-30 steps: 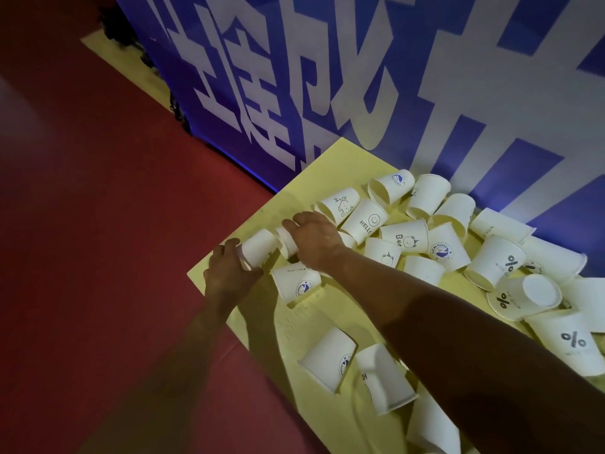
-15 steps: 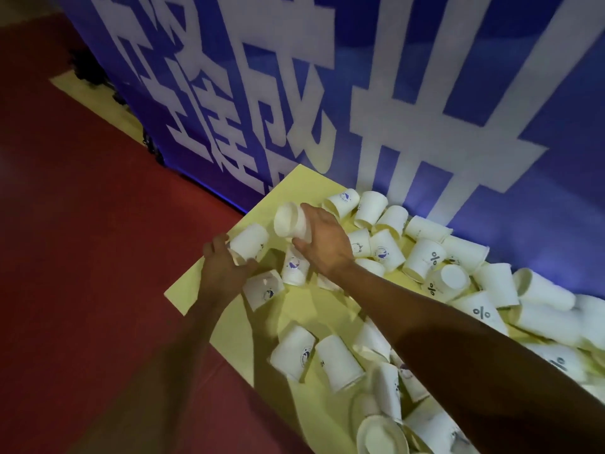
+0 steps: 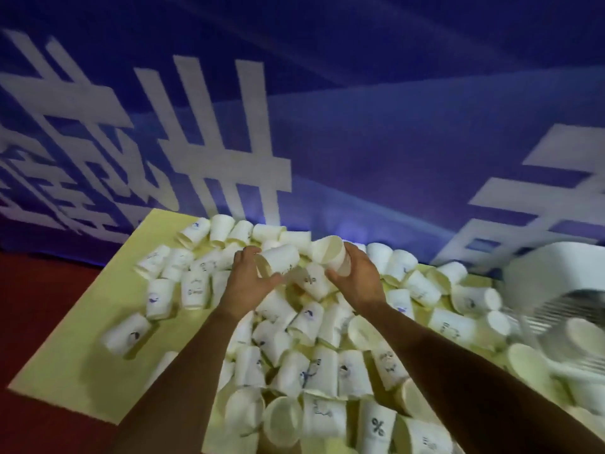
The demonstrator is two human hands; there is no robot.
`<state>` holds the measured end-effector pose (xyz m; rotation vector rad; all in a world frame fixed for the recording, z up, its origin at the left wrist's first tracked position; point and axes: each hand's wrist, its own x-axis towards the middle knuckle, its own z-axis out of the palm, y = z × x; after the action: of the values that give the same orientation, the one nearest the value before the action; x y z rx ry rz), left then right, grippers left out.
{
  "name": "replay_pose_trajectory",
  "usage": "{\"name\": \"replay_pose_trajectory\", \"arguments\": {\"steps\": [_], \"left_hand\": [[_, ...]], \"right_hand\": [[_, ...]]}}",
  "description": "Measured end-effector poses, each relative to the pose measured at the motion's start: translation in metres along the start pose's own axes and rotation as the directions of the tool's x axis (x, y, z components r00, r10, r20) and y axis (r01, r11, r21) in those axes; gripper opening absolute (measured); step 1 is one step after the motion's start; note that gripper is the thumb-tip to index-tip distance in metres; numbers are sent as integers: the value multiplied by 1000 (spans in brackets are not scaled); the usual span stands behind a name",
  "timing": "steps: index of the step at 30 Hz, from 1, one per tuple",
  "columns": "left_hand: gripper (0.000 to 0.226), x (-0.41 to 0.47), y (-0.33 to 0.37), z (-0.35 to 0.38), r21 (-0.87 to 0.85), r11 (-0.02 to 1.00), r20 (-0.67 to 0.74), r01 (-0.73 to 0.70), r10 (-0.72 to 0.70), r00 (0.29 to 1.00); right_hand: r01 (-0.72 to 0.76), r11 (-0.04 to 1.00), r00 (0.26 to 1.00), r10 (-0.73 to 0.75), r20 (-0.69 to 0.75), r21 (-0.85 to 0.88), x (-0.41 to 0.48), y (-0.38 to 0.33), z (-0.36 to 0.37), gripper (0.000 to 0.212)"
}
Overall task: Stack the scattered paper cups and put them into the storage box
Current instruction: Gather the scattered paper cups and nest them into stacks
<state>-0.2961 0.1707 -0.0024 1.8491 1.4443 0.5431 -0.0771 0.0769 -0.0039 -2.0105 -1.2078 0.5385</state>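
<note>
Up above the heap, each hand carries one paper cup. The left hand (image 3: 250, 283) grips a cup (image 3: 281, 258) lying on its side, mouth toward the palm, base pointing right; its fingers (image 3: 244, 253) curl over the top of the cup near the rim while the thumb comes up from below, so the fingers are clamped on it. The right hand (image 3: 358, 280) holds a second cup (image 3: 332, 253) tilted with its open mouth facing up and left; the fingers (image 3: 355, 253) wrap the far side of the wall and the thumb presses the near side, again clamped on the cup. The two held cups sit just beside each other, base of the left one near the mouth of the right one; whether they touch cannot be told, since the picture is blurred by motion.

Under both hands the yellow bench (image 3: 82, 362) is strewn with loose paper cups (image 3: 322, 368), most on their sides, many overlapping, some with small blue or black prints such as a percent sign. The heap runs from the far left corner of the bench across to the right edge of the view. At the right edge a white storage box (image 3: 556, 267) stands at the rim of the heap, blurred, with cups near it. Behind the bench hangs a blue banner (image 3: 393, 142) with large white characters, and red floor (image 3: 39, 290) shows at the left.
</note>
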Motion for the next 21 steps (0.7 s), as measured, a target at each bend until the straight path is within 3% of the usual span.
{"name": "replay_pose_trajectory", "arguments": {"steps": [7, 15, 18, 21], "left_hand": [[68, -10, 125, 125, -28, 980, 215, -197, 199, 956], [70, -64, 250, 256, 9, 894, 465, -448, 393, 793], [70, -86, 278, 290, 2, 870, 525, -494, 420, 741], [70, -100, 288, 309, 24, 852, 566, -522, 419, 710]], "right_hand": [[-175, 980, 952, 193, -236, 97, -50, 106, -140, 52], [-272, 921, 795, 378, -474, 278, -125, 205, -263, 54], [-291, 906, 727, 418, -545, 307, -144, 237, -297, 58], [-260, 902, 707, 421, -568, 345, -155, 260, -316, 70]]}}
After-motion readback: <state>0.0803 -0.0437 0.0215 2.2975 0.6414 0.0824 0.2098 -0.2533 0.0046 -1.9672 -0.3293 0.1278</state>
